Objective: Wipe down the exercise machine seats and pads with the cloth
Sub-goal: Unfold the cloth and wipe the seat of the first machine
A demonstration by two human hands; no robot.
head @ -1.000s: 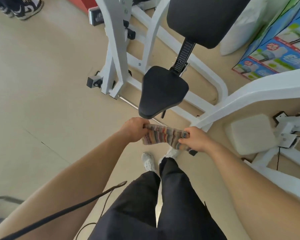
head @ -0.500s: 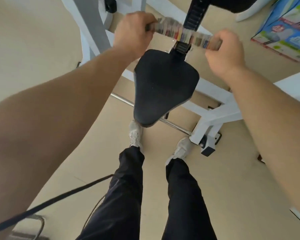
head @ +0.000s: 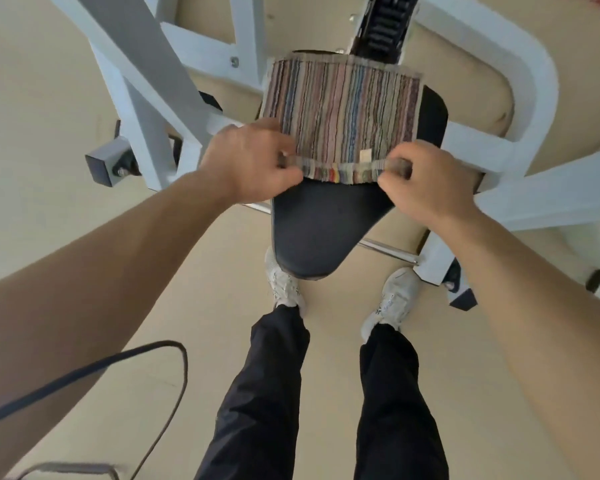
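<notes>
- Your cloth [head: 342, 112] shows thin stripes of pink, blue, brown and grey, with a brighter red and yellow patch along its near hem.
- The seat [head: 323, 230] beneath it is plain black.
- The machine frame [head: 146, 64] is white, with a chrome bar [head: 388, 249] below.
- You wear black trousers [head: 264, 393] and white shoes [head: 394, 299] on a beige floor [head: 32, 98].

The cloth [head: 343, 116] hides the seat's [head: 323, 233] rear, perhaps entirely.
</notes>
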